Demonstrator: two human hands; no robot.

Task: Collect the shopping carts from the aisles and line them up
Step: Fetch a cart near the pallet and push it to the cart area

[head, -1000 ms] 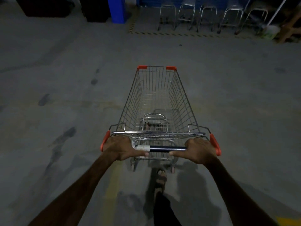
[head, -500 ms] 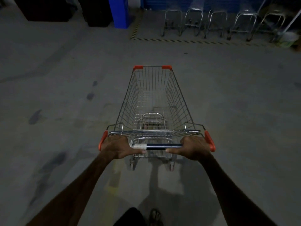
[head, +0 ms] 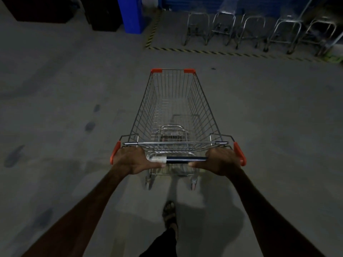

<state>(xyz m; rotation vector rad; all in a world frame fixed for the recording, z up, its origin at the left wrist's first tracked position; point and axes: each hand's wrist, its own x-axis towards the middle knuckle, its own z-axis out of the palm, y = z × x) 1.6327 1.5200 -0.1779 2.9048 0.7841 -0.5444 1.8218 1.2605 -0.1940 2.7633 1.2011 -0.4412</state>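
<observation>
One wire shopping cart [head: 175, 115], two hands [head: 132, 161] [head: 221, 162] on its handle, five metal cart-bay hoops [head: 197, 27] at the far wall, one blue pillar [head: 130, 13].

No text, label, brand or number can be read anywhere. The pale wrap [head: 156, 158] on the cart handle [head: 186, 159], just right of the left hand [head: 134, 160], looks like a worn sticker, but nothing on it is legible. The only sign-like marking is the yellow-and-black hazard striping [head: 209, 51] on the floor at about 1 o'clock, bordering the row of metal frames; it carries no words. The blue column [head: 131, 14] at 11 o'clock shows no lettering.
</observation>
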